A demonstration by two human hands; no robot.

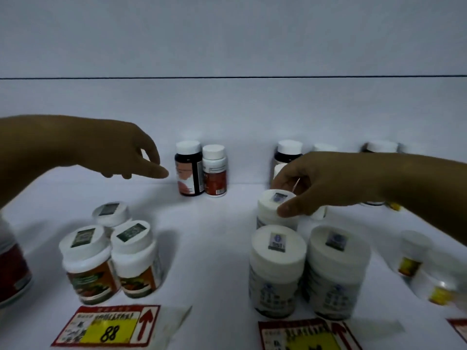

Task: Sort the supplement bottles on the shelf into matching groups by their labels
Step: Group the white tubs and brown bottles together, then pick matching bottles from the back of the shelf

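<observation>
On the white shelf (207,248), three white-capped bottles with orange-green labels (88,263) stand grouped at front left. Three white bottles with blue-grey labels (276,271) stand grouped at front right. My right hand (310,188) rests with its thumb on the cap of the rear bottle of that group (271,205), fingers curled behind it. My left hand (126,152) hovers empty, fingers loosely bent, pointing toward a dark bottle (189,170) and a white red-labelled bottle (214,171) at the back wall.
More bottles stand along the back wall at right (288,152), partly hidden by my right arm. Small yellow-labelled bottles (414,253) sit at far right. A red-labelled container (12,269) is at the left edge. Price tags (106,327) line the front edge.
</observation>
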